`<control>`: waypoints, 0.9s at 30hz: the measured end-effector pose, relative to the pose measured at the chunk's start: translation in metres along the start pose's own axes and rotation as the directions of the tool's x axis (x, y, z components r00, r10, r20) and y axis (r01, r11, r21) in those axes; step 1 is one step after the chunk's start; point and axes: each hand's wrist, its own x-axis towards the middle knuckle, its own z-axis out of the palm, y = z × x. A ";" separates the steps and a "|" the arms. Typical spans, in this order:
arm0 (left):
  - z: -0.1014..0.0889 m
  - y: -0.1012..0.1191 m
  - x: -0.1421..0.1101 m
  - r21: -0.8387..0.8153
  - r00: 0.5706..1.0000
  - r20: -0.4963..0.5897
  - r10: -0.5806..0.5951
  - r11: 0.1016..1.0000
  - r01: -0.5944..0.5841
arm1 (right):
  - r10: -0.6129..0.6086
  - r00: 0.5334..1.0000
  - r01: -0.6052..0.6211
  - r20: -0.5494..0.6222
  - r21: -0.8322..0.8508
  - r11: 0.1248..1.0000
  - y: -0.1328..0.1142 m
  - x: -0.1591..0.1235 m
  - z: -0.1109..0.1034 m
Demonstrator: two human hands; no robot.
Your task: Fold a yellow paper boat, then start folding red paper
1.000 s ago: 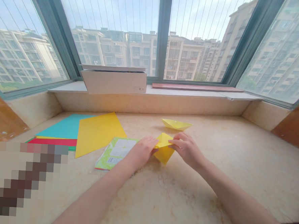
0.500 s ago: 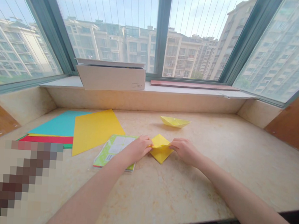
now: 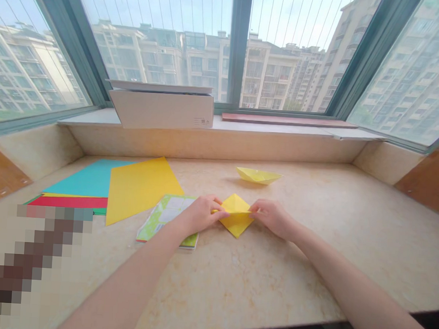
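A small piece of yellow origami paper (image 3: 237,221), folded into a diamond with a crease across its middle, lies on the stone counter. My left hand (image 3: 206,212) pinches its left corner, the thumb resting along the crosswise fold. On the opposite side, the fingers of my right hand (image 3: 272,217) are closed on the right corner. Beyond both hands sits a pale yellow folded paper boat (image 3: 258,176). My left forearm passes over a green-and-white packet of paper (image 3: 152,220) and hides part of it.
At the left lie a large yellow sheet (image 3: 139,189), a turquoise sheet (image 3: 85,176) and a red sheet (image 3: 68,202), overlapping. A white box (image 3: 163,109) and a flat reddish board (image 3: 289,120) rest on the window ledge. The lower left corner is pixelated.
My left thumb has moved right along the paper's middle fold, which looks flatter now. Both hands keep hold of the corners. The view has tilted slightly.
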 end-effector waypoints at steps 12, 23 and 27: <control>0.011 0.011 -0.005 -0.056 0.994 -0.103 -0.045 0.998 0.040 | -0.029 1.000 0.028 0.012 0.080 0.996 0.004 -0.009 -0.002; 0.015 0.034 -0.002 -0.618 0.947 -0.299 -0.121 0.780 -0.095 | -0.028 0.999 0.042 -0.040 0.414 0.909 -0.005 -0.002 0.003; 0.019 0.044 -0.007 -0.730 0.954 -0.281 -0.104 0.668 -0.142 | -0.027 0.993 0.084 -0.118 0.513 0.854 -0.010 0.000 0.004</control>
